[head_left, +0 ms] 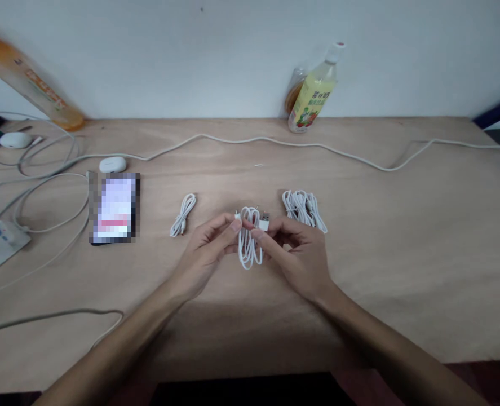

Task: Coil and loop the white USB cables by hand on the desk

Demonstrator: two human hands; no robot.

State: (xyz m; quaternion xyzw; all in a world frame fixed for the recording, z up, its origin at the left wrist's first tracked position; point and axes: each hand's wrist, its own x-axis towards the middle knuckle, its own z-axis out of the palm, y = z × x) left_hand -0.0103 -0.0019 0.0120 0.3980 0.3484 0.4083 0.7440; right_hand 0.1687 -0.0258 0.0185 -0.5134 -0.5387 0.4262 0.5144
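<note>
A looped white cable (pixel 250 251) is held between both hands above the wooden table. My left hand (pixel 209 245) pinches its left side, next to a small white connector. On the right side, my right hand (pixel 298 254) has thumb and fingers closed on the cable, beside its USB plug (pixel 264 221). One coiled white cable (pixel 182 215) lies on the table to the left of my hands. Several bundled white cables (pixel 302 207) rest just behind my right hand, which partly hides their lower edge.
A phone (pixel 116 208) and a white earbud case (pixel 113 164) lie at the left, near tangled cords. One long white cord (pixel 275 142) crosses the table (pixel 402 237). Bottles stand by the wall: orange (pixel 30 82) at left, yellow (pixel 313 98) right of centre.
</note>
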